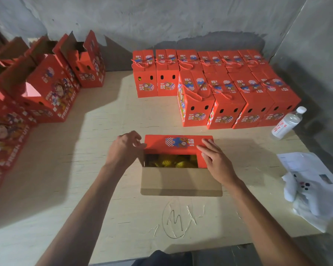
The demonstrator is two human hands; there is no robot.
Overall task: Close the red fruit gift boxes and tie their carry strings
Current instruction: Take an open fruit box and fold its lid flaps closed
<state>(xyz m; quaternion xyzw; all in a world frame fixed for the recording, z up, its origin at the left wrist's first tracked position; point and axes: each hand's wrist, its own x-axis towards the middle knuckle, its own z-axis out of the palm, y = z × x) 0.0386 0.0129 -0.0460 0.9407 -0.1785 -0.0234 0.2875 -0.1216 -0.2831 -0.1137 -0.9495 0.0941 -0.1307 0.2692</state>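
Note:
A red fruit gift box [178,144] stands in front of me on the wooden table. Its far red flap lies folded over the top; the near brown flap [180,180] hangs open toward me. Yellow fruit [171,161] shows through the gap. My left hand [126,148] touches the flap's left end with curled fingers. My right hand [214,157] lies flat, fingers straight, pressing the flap's right end. No carry string is visible on this box.
Several closed, string-tied red boxes [225,87] stand in rows at the back right. Several open boxes [44,87] line the left side. A water bottle [287,122], papers [304,166] and a white bag [311,198] lie at the right. The table edge [123,260] is near me.

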